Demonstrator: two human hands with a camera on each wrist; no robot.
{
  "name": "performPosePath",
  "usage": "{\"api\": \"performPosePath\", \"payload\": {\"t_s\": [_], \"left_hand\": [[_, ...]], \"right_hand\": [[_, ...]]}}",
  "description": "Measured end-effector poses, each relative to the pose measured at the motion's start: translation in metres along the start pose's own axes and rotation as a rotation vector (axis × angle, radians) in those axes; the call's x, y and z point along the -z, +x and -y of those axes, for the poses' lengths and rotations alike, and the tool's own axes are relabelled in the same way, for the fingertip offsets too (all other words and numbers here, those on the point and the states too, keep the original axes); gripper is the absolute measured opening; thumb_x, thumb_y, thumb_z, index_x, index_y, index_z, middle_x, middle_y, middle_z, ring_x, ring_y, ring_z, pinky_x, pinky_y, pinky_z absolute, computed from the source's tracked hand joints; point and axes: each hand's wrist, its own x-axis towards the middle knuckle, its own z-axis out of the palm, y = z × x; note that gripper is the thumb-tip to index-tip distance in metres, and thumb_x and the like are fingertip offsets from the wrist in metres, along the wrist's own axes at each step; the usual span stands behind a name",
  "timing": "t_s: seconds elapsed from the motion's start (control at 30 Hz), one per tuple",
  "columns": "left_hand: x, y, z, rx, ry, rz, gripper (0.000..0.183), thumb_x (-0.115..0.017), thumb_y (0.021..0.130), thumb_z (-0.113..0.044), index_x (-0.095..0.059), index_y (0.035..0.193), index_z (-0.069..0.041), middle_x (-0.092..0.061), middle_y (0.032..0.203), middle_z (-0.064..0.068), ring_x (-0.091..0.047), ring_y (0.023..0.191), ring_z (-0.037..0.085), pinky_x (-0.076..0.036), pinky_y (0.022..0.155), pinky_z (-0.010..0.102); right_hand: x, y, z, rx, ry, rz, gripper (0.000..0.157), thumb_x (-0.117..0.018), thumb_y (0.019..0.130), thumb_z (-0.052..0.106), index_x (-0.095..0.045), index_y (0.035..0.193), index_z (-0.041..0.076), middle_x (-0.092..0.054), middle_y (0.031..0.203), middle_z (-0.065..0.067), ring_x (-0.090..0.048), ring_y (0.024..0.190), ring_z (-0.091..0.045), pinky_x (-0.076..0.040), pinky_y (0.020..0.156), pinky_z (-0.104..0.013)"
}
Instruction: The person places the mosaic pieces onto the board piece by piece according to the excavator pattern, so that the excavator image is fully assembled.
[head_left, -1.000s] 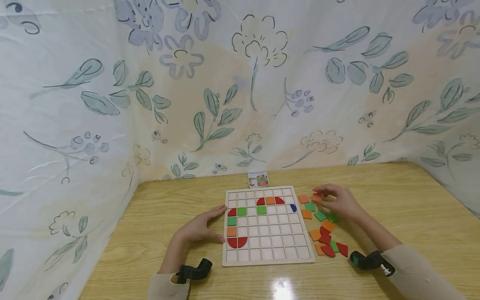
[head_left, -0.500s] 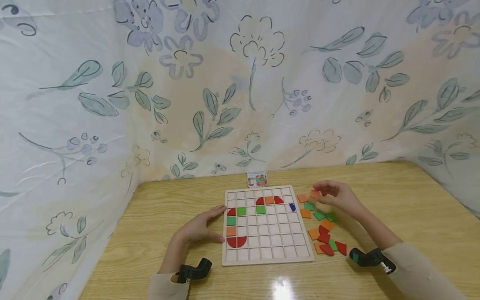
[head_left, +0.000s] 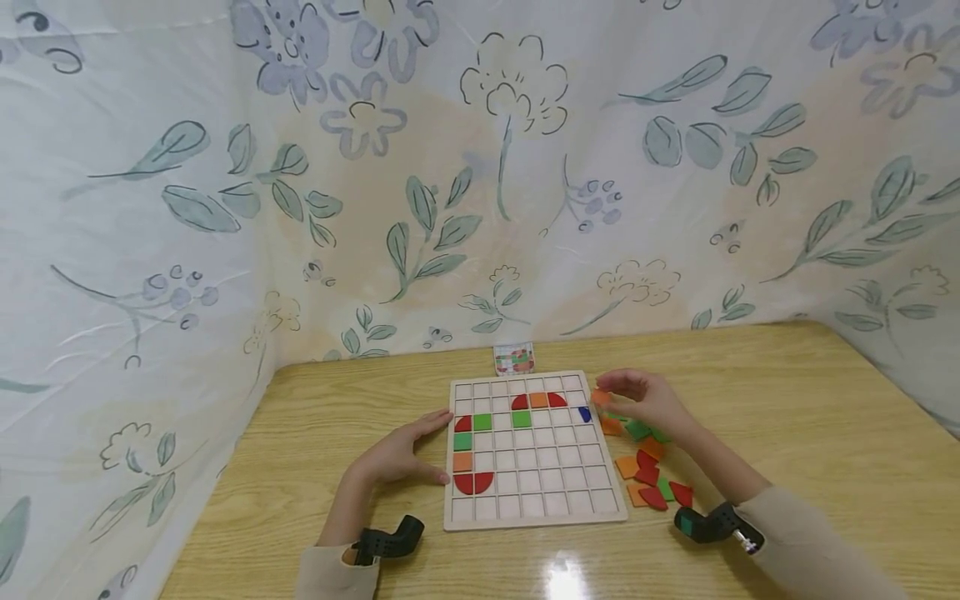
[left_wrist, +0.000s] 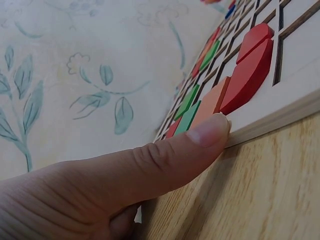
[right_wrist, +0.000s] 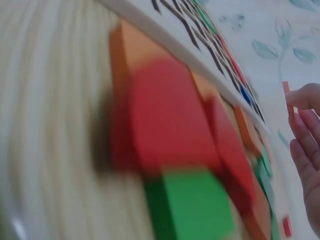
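Observation:
My right hand (head_left: 651, 404) hovers just off the upper right edge of the wooden grid board (head_left: 546, 481). Thumb and fingers pinch a thin orange square tile (right_wrist: 290, 103), seen edge-on in the right wrist view. On the left, my left hand (head_left: 396, 451) rests with spread fingers against the board's side; its thumb (left_wrist: 172, 162) touches the rim beside an orange tile (left_wrist: 212, 102) and red quarter-round tiles (left_wrist: 248, 75). More red, orange and green tiles sit in the upper rows, with a blue piece (head_left: 585, 414) near the right edge.
Loose orange, green and red tiles (head_left: 647, 475) lie scattered and partly overlapping along the board's right side. A small pattern card (head_left: 514, 359) stands behind the board, before a floral cloth (head_left: 450, 208). Black wrist devices (head_left: 392, 542) are on both forearms.
The right hand, pinching the orange tile, rises slightly and then moves left to the board's right edge, now covering some loose tiles. The left hand stays in place.

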Motion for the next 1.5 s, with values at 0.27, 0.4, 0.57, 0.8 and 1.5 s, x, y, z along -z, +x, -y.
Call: {"api": "performPosePath", "payload": {"t_s": [0.27,0.4,0.57,0.8,1.5], "left_hand": [[0.001,0.0,0.001,-0.006,-0.002,0.007,0.093,-0.082,0.066,-0.037,-0.034,0.144,-0.022,-0.026,0.151,0.0,-0.016,0.14,0.028,-0.018,0.109,0.054],[0.001,0.0,0.0,-0.004,-0.002,0.008,0.093,-0.082,0.066,-0.037,-0.034,0.144,-0.022,-0.026,0.151,0.0,-0.016,0.14,0.028,-0.018,0.109,0.054],[0.002,0.0,-0.001,-0.007,-0.004,0.009,0.093,-0.082,0.066,-0.036,-0.034,0.144,-0.021,-0.026,0.151,0.0,-0.017,0.14,0.028,-0.018,0.11,0.054],[0.0,0.001,-0.003,-0.007,-0.003,0.014,0.092,-0.081,0.066,-0.036,-0.034,0.144,-0.022,-0.026,0.151,0.0,-0.017,0.14,0.028,-0.018,0.11,0.054],[0.002,0.001,-0.002,-0.002,-0.01,0.009,0.091,-0.082,0.067,-0.035,-0.035,0.144,-0.021,-0.027,0.151,0.0,-0.018,0.14,0.028,-0.018,0.109,0.055]], "right_hand": [[-0.04,0.016,0.017,0.017,0.089,0.061,0.039,-0.072,0.079,0.01,-0.061,0.113,-0.004,-0.062,0.114,-0.018,-0.058,0.108,-0.028,-0.048,0.091,-0.027],[-0.06,0.024,0.028,0.047,0.139,0.088,0.035,-0.072,0.077,0.003,-0.062,0.11,-0.006,-0.062,0.112,-0.021,-0.059,0.106,-0.031,-0.049,0.09,-0.031],[-0.085,0.033,0.035,0.137,0.121,0.143,0.034,-0.072,0.076,0.001,-0.063,0.109,-0.005,-0.064,0.108,-0.021,-0.062,0.101,-0.031,-0.051,0.086,-0.034],[-0.11,0.038,0.04,0.153,-0.093,0.147,0.031,-0.076,0.074,0.008,-0.068,0.104,0.008,-0.069,0.1,-0.003,-0.062,0.096,-0.02,-0.05,0.087,-0.038],[-0.122,0.042,0.042,0.261,-0.297,0.182,0.026,-0.074,0.077,0.011,-0.069,0.102,0.016,-0.068,0.099,0.008,-0.06,0.095,-0.01,-0.049,0.088,-0.034]]}}
